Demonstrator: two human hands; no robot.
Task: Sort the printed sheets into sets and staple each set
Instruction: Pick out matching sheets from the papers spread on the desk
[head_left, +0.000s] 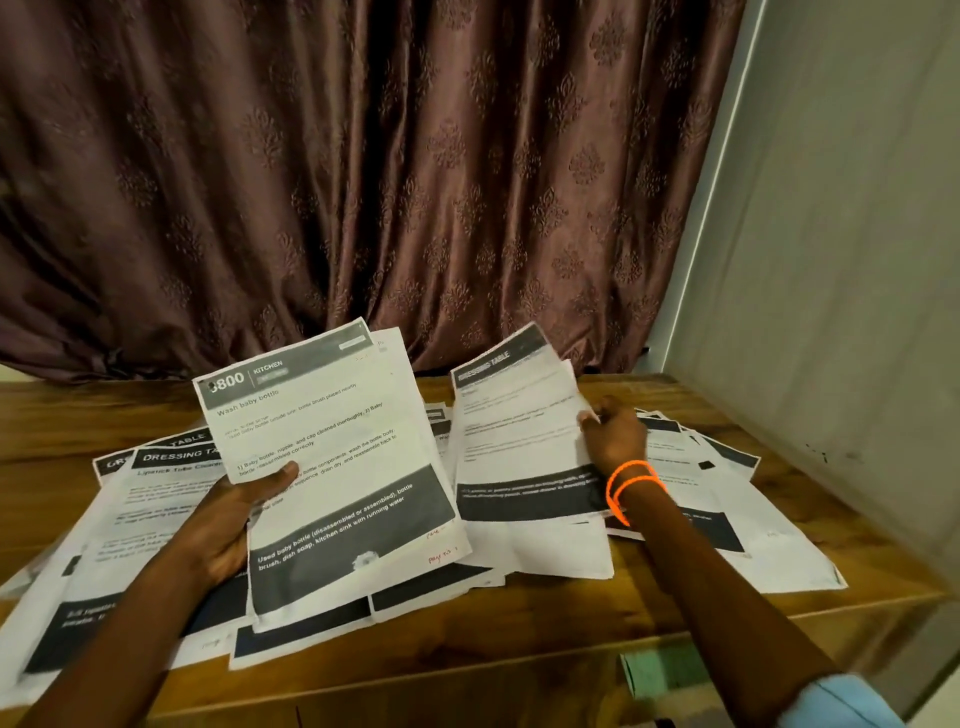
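1. One dark maroon curtain (363, 171) with a damask pattern hangs behind the far edge of the table, filling most of the upper view; a pale wall (841, 234) stands along the right edge.
2. Below it lies the wooden table (701, 400), its near edge running across the bottom of the view.
3. Loose printed sheets (519, 551) are spread in overlapping layers over most of the tabletop, from the left edge to near the right edge; several show dark bands and the heading "DRESSING TABLE".
4. Held tilted above the spread, toward the left of centre, is a small sheaf of sheets (332, 467) whose top page reads "KITCHEN" and "Wash baby bottle"; the edges of other pages show behind it.
5. To the right of that, a single "DRESSING TABLE" sheet (519, 431) is lifted at its right edge, its lower part still over the spread.
6. The left hand (228, 525) grips the sheaf at its left edge, thumb pressed on the front page and fingers curled behind.
7. The right hand (613, 436) pinches the right edge of the lifted sheet, fingers curled on the paper.
8. Two orange bands (631, 486) circle the right wrist.
9. A light blue sleeve (841, 701) shows at the bottom right corner.
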